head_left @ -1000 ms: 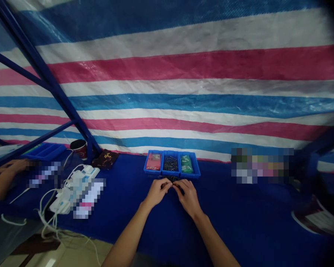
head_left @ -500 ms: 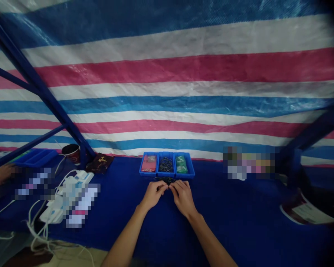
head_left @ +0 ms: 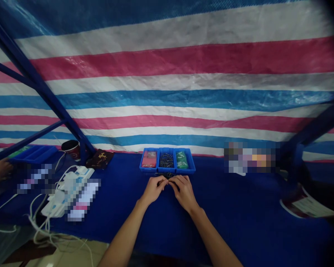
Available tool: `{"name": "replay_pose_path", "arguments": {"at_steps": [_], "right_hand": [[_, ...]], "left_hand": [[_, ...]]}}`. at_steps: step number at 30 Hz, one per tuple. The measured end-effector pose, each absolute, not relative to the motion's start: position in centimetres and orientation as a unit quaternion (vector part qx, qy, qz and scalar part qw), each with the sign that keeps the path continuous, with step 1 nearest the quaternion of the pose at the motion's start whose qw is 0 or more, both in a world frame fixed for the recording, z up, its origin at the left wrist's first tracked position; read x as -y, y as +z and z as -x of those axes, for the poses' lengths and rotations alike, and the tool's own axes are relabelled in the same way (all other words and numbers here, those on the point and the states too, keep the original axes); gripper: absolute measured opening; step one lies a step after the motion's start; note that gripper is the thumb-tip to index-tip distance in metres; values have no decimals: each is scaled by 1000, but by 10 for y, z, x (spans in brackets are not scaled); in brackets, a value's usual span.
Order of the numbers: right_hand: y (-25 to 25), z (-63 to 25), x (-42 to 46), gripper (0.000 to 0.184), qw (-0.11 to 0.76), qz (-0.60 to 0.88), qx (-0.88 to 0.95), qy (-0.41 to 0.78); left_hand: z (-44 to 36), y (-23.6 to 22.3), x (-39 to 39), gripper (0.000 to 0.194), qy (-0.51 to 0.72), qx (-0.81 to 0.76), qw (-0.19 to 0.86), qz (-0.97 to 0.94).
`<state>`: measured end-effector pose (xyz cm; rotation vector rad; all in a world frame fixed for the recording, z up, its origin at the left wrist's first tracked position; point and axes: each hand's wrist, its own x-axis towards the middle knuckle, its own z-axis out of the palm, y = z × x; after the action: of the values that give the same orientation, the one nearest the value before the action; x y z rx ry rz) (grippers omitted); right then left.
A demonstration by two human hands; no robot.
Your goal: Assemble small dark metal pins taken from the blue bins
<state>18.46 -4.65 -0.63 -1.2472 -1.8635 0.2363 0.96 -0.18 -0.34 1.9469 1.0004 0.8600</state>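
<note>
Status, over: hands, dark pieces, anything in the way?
Left hand, right hand: fingertips close together; anything held, too small to tell. Pile of thin dark pieces just beyond. Three blue plastic bins behind, possibly limiting forward reach.

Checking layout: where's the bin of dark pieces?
Head view, centre: the bin sits between pink item and green item, beyond left hand and right hand.

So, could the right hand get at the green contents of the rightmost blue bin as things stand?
Probably yes: the right hand is just in front of the rightmost blue bin, whose open top shows the green contents, and nothing visible blocks the way.
</note>
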Motion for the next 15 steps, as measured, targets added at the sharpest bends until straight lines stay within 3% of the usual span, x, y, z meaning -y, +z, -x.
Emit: {"name": "replay_pose_path", "arguments": {"at_steps": [15], "right_hand": [[-10, -185, 46, 21, 419, 518, 743, 69]], "left_hand": [[-10, -3, 3, 34, 335, -389, 368, -775]]}}
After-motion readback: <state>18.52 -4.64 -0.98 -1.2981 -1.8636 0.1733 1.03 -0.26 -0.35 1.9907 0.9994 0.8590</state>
